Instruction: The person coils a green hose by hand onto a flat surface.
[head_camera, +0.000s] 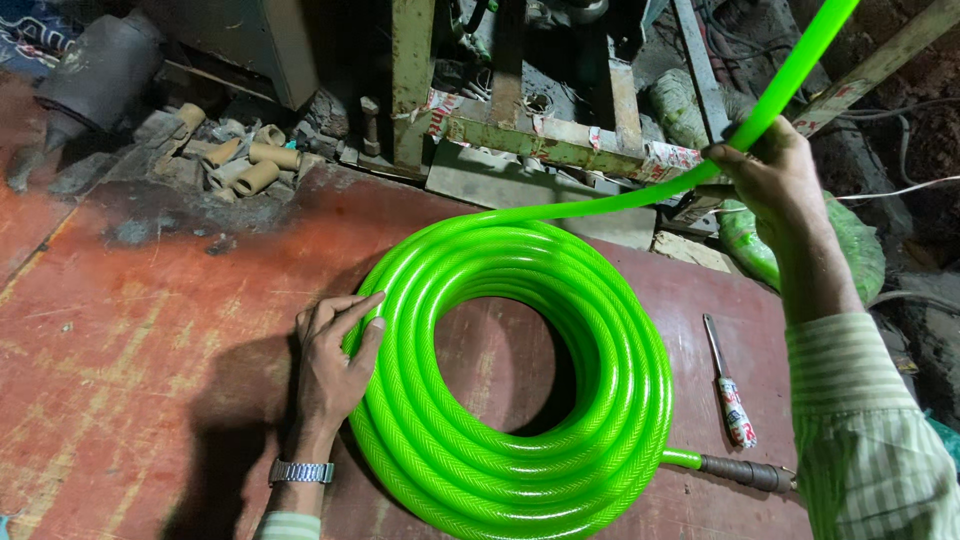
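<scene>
A coil of bright green braided hose (520, 440) lies flat on a red-brown board (150, 350). My left hand (335, 355) rests flat against the coil's outer left side, fingers spread on the hose. My right hand (765, 175) is raised at the upper right and closed around the free length of hose (800, 60), which runs from the coil's top up and out of view. At the coil's lower right, a hose end is fitted over a dark metal rod (745, 472).
A knife (728, 385) with a wrapped handle lies right of the coil. Cardboard tubes (255, 165) and rubble sit at the board's far left edge. A rusty metal frame (530, 130) and a green sack (850, 245) stand behind.
</scene>
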